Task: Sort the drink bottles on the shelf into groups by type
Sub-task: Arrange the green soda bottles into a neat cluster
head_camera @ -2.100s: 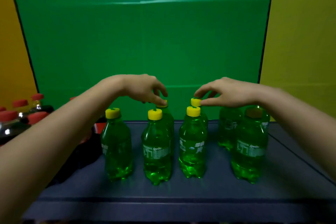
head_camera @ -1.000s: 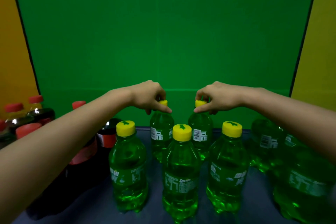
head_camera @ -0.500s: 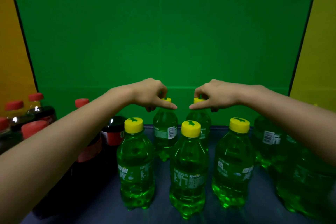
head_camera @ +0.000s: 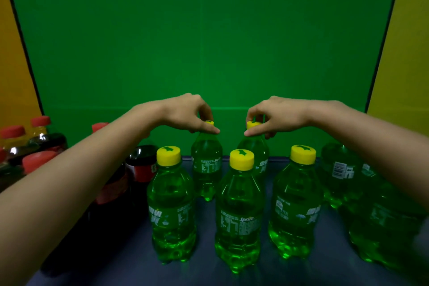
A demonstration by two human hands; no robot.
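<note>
Rear green bottles [head_camera: 206, 158] — caps [head_camera: 253, 124] within the hands [head_camera: 185, 112]

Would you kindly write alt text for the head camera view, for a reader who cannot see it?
The left hand pinches the yellow cap of the left rear green bottle and the right hand that of the right rear green bottle, on a dark shelf. Three front green bottles stand before them, dark red-capped bottles at the left.
</note>
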